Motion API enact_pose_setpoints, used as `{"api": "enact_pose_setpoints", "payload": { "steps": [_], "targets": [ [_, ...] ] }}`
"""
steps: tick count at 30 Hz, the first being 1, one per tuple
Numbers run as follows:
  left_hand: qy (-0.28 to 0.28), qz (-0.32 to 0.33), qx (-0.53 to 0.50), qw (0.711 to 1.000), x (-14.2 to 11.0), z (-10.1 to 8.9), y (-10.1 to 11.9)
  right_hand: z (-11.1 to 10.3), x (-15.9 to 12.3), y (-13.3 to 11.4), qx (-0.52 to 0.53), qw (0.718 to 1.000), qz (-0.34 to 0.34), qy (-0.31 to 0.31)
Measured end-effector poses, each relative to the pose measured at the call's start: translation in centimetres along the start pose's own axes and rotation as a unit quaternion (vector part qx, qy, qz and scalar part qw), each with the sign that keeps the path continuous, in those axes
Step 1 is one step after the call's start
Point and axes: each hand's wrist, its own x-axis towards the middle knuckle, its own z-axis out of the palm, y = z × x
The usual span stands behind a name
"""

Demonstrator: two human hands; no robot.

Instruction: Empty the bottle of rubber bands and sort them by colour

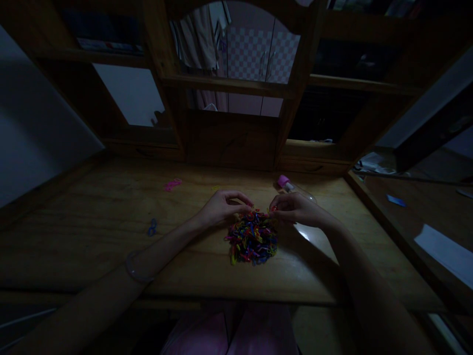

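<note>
A heap of small, shiny, many-coloured paper clips (253,239) lies on the wooden desk in front of me. At its far left edge my left hand (225,206) pinches thumb and forefinger together, with a small reddish clip at the tips. Opposite it, my right hand (295,208) is closed in a pinch on a red and yellow clip or clips; the exact number is hard to make out in the dim light. Only a small gap separates the two sets of fingertips, just above the heap's far edge.
Left on the desk (111,246) lie a pink group of clips (172,185) and a blue group (152,227). A yellow clip (215,188) lies beyond my left hand. A clear container with a purple cap (284,181) lies behind my right hand. Wooden shelves (229,86) stand at the back.
</note>
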Motion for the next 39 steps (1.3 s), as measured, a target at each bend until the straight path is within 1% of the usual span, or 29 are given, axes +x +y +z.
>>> {"api": "enact_pose_setpoints", "payload": {
  "steps": [4,10,16,21,29,34,39],
  "targets": [
    [0.015,0.008,-0.019,1.0,0.06,0.06,0.09,0.07,-0.03,-0.14,0.0,1.0,0.002,0.006],
    [0.017,0.022,-0.02,0.999,0.28,0.03,0.17,0.1,-0.06,-0.37,-0.022,1.0,0.002,0.021],
    [0.015,0.045,-0.012,0.999,0.42,-0.04,-0.16,0.08,0.21,0.14,0.001,1.0,0.006,0.013],
    [0.006,0.037,0.006,0.999,0.29,-0.2,-0.16,0.13,0.2,0.06,0.001,1.0,0.009,0.016],
    [0.02,0.022,0.015,0.999,0.27,-0.07,-0.15,0.13,0.03,-0.41,-0.027,0.999,0.005,0.017],
    [0.024,0.059,0.016,0.998,0.54,-0.07,-0.39,0.1,0.02,-0.42,-0.045,0.999,0.006,0.01],
    [0.013,0.075,0.03,0.997,0.77,-0.24,-0.61,0.03,0.01,-0.28,-0.064,0.998,0.01,-0.003]
  ]
}}
